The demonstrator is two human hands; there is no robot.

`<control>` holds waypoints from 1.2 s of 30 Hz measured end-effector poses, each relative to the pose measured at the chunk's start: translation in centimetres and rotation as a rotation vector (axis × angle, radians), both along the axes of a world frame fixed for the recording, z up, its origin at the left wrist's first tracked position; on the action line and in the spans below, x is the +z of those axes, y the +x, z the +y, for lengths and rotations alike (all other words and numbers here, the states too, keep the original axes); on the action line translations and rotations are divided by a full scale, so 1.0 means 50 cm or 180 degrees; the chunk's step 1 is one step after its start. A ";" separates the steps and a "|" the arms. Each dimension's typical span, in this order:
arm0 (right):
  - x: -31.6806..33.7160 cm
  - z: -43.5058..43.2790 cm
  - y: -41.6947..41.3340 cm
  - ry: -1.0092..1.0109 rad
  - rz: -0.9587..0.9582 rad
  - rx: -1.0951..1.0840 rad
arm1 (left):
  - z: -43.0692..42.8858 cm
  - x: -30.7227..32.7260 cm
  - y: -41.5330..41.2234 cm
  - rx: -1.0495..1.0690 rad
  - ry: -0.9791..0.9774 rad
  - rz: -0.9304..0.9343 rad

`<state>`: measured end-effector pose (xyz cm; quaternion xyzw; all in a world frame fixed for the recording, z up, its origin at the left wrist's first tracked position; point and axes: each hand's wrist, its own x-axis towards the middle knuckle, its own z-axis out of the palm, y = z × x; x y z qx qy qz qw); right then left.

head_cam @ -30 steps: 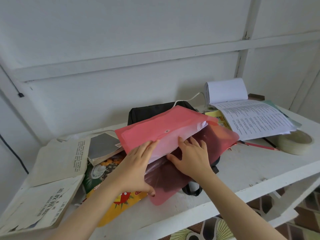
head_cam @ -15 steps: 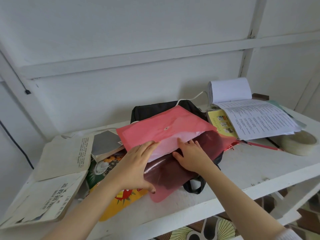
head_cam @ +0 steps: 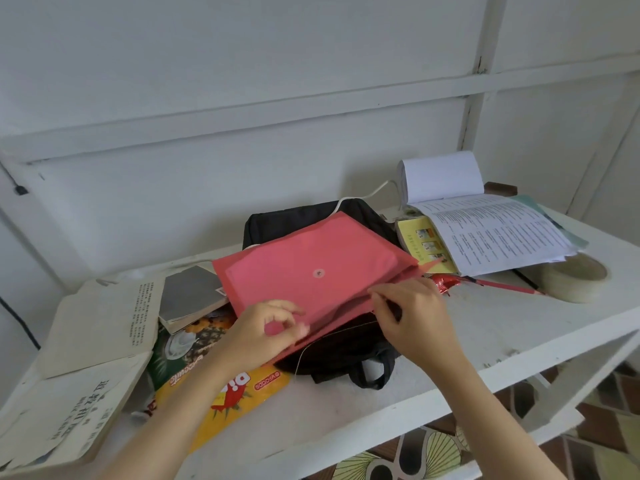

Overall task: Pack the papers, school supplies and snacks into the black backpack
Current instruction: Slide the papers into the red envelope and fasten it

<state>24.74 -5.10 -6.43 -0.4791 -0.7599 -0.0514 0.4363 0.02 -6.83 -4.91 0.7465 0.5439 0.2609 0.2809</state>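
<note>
A red snap-button folder was tilted, flap folded down, across the black backpack laid on the tabletop.

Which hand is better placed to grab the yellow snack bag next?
Probably left: the left hand pinches the pink folder with its forearm over the yellow snack bag; the right hand holds the folder's other end.

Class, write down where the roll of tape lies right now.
In the head view, the roll of tape sits at the far right of the white shelf, right of the red pencil and in front of the open book.
</note>
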 end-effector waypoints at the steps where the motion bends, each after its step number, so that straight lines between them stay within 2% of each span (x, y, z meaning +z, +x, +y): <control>1: 0.004 -0.001 0.013 0.0081 0.0114 -0.0011 | 0.003 0.006 0.008 0.0057 0.0001 -0.0241; 3: 0.016 0.002 0.042 0.0105 0.0323 -0.0014 | 0.018 0.023 0.024 0.0260 0.0185 -0.0812; 5: 0.026 0.013 0.073 0.0072 0.0467 -0.0070 | 0.037 0.050 0.047 0.0493 0.0515 -0.1123; 9: 0.041 0.061 0.146 -0.0110 0.0552 -0.0372 | 0.082 0.118 0.111 0.0621 0.1007 -0.1042; 12: 0.046 0.111 0.210 -0.0535 0.0468 -0.0809 | 0.118 0.151 0.179 0.0529 0.1185 -0.1195; 16: 0.057 0.181 0.303 -0.1109 0.0363 -0.1127 | 0.175 0.139 0.291 0.0384 0.0887 -0.1079; 23: 0.070 0.294 0.457 -0.1873 -0.0065 -0.1796 | 0.289 0.061 0.459 0.0421 -0.0334 -0.0680; 27: 0.081 0.335 0.506 -0.2438 0.0223 -0.1607 | 0.338 0.040 0.523 0.0593 -0.0647 -0.0637; 31: 0.082 0.360 0.545 -0.2423 0.0648 -0.1408 | 0.376 0.038 0.570 0.0750 -0.0704 -0.0891; 36: 0.079 0.393 0.584 -0.2485 0.0916 -0.0978 | 0.397 0.029 0.600 0.0792 -0.0367 -0.1280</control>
